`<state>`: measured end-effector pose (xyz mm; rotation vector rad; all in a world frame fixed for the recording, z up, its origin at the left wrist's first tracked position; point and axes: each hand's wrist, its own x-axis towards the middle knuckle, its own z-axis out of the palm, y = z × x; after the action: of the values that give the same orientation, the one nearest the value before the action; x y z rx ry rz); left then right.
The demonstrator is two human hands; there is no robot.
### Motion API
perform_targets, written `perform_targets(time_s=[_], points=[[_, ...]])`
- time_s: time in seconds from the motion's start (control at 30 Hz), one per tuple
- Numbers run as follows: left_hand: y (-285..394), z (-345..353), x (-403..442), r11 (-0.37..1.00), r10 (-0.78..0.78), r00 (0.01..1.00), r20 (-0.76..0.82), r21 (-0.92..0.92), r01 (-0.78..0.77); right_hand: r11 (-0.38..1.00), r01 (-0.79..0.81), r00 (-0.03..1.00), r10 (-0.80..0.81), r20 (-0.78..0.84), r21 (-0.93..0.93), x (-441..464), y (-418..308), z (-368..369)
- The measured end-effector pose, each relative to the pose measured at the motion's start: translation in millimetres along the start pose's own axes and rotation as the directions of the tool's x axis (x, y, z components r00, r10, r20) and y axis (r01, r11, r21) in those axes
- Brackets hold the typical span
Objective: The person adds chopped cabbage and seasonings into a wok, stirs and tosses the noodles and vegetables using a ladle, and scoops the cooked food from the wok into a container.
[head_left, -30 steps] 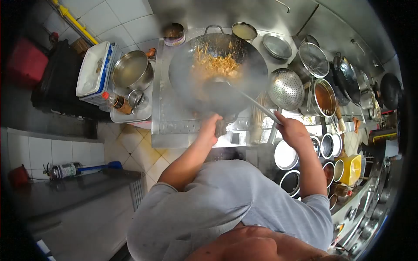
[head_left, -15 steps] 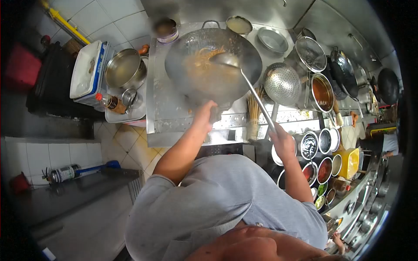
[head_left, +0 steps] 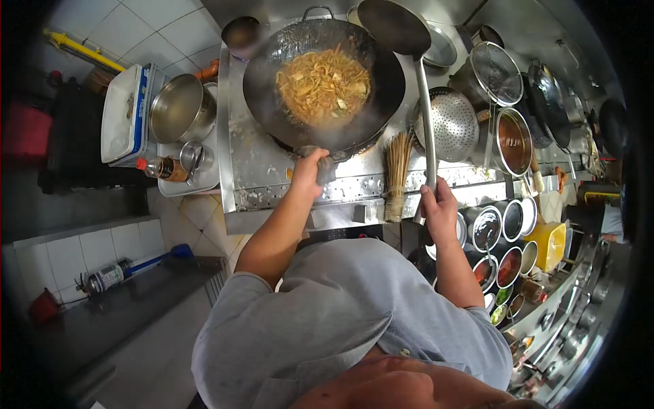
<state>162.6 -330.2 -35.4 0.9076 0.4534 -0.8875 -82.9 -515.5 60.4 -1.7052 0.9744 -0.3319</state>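
Now that the ladle (head_left: 397,28) has lifted clear of the wok (head_left: 390,95), the stir-fried noodles (head_left: 323,85) lie untouched in its middle

Left hand (head_left: 310,172) is clenched at the wok's near handle (head_left: 327,173); right hand (head_left: 439,204), nearer and right of the wok, wraps the ladle's shaft, its bowl by the far-right rim

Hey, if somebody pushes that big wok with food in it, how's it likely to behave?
The wok would likely rock or tilt more than slide flat, since its sides curve like a bowl. It's probably heavy to lift, being wide and holding a heap of food. A sharp shove might shift the food, which lies in loose strips.
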Motion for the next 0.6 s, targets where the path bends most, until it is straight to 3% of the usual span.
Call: perform_targets(time_s=[0.07,0.2,0.4,0.6], points=[[4.8,6.8,-10.1,1.000,-0.016,1.000,0.015,-0.025,0.016,0.995,-0.095,0.995,0.093,0.048,0.042,4.0,-18.6,-1.1],[2.8,-3.2,-6.0,1.000,-0.009,0.998,0.059,-0.014,0.010,0.992,-0.034,0.997,0.025,0.076,0.121,17.3,-18.9,2.6],[4.0,5.6,-12.8,0.999,0.040,0.999,-0.006,-0.032,-0.040,0.990,-0.085,0.989,0.070,0.130,0.116,26.8,-37.2,8.1],[5.5,7.5,-16.2,0.998,-0.021,0.999,-0.032,-0.062,0.019,0.986,-0.093,0.990,0.078,0.116,0.135,31.4,-36.9,11.4]])
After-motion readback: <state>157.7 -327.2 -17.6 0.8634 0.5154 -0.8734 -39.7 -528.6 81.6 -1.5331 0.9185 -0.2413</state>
